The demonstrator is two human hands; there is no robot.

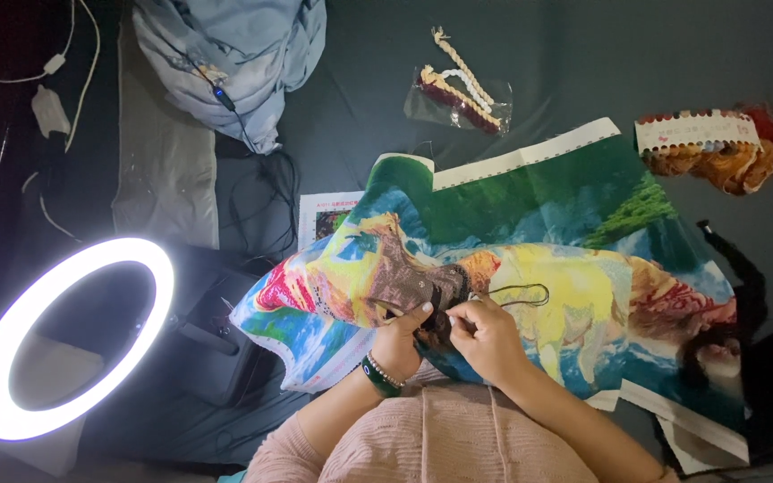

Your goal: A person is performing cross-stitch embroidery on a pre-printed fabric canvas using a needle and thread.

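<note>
A large colourful printed embroidery cloth (574, 224) with green, yellow, blue and red areas lies spread in front of me. My left hand (402, 338), with a green bracelet at the wrist, grips a folded part of the cloth at a brown stitched patch (413, 282). My right hand (485, 333) pinches the cloth beside it, its fingers closed as if on a needle too small to see. A dark thread loop (521, 293) curls over the yellow area just beyond my right hand.
A lit ring light (69, 335) stands at the left. Light blue fabric (234, 54) and cables lie at the top left. A clear bag of thread skeins (458, 94) is at the top centre. A thread card with orange skeins (713, 143) is at the top right.
</note>
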